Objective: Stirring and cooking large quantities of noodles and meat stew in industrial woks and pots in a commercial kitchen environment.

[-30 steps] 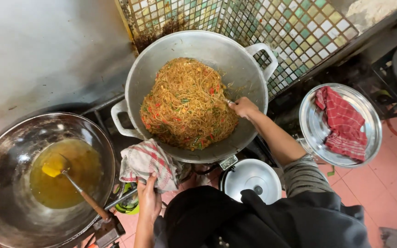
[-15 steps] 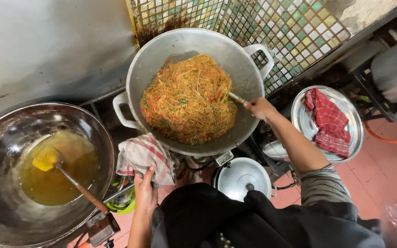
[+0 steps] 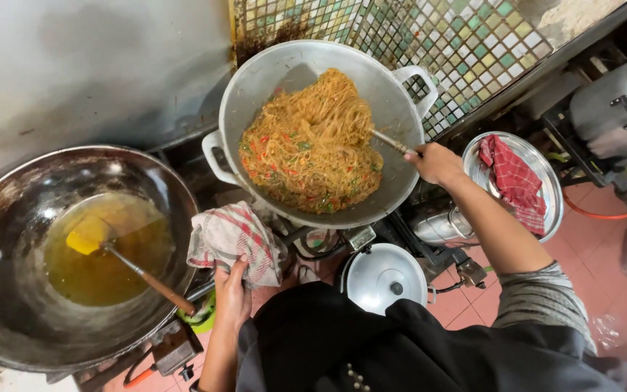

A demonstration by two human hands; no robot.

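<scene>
Two hands: both belong to the person wearing the camera, one at each side of the stove.
Right hand (image 3: 435,162): fingers curled tight around the end of one thin metal utensil handle (image 3: 392,142); the handle runs from the fingers up and left into the noodles.
Left hand (image 3: 232,294): fingers pressed together and closed on the lower edge of one red-and-white checked cloth (image 3: 231,241), thumb on top; the cloth lies bunched just above the fingers, between the two woks.
Woks: two. One pale grey metal wok with two loop handles (image 3: 306,69) sits just left of the right hand's fingers, tilted, with its near rim low. One large dark round steel wok (image 3: 9,218) lies well left of the left hand's fingers.
Noodles: one heap of orange-brown fried noodles with red and green bits (image 3: 312,145), piled in the grey wok, touching the utensil's far end.
Oil: one pool of yellow liquid (image 3: 121,254) in the dark wok, with one wooden-handled ladle (image 3: 146,274) resting in it, its handle end near the left fingers.
Trays: one round metal tray (image 3: 549,192) just right of the right wrist, holding one red checked cloth (image 3: 513,178).
Lids: one round white lid with a dark knob (image 3: 384,279), below the grey wok, between the two forearms.
</scene>
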